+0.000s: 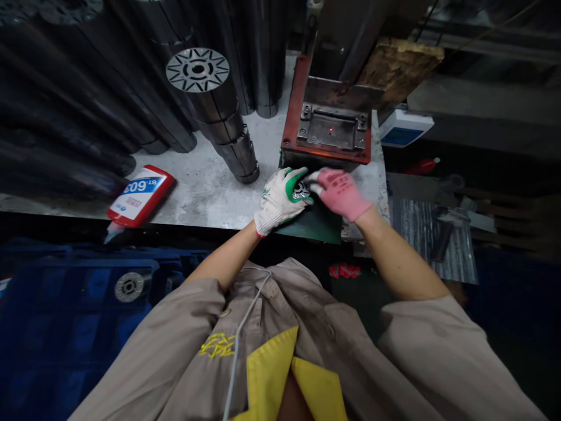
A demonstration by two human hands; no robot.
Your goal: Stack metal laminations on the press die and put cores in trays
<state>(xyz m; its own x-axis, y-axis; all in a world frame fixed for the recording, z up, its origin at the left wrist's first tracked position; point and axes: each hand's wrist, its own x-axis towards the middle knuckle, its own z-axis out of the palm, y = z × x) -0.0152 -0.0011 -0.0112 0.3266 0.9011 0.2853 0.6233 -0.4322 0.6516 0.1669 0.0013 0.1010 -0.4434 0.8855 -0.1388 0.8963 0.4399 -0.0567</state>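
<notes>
My left hand [283,196], in a white knit glove with a green coating, is wrapped round a slotted metal core [300,190]. Only part of the core's patterned end face shows between thumb and fingers. Close by on the right is my right hand [336,190] in a pink glove with pale fingertips. Motion blurs its fingertips, so I cannot make out whether they hold anything. Under both hands lies a dark green sheet [322,228] at the bench's front edge. Just behind them stands a metal fixture [331,131] on an orange-red base, with a small red light spot on its plate.
A leaning stack of slotted cores [210,93] stands left of my hands, before rows of dark cylinders [100,76]. A red BT-603 bottle [140,196] lies on the bench [201,196]. Blue trays [83,339], one bearing a loose core [129,286], sit lower left. A display [405,128] stands right.
</notes>
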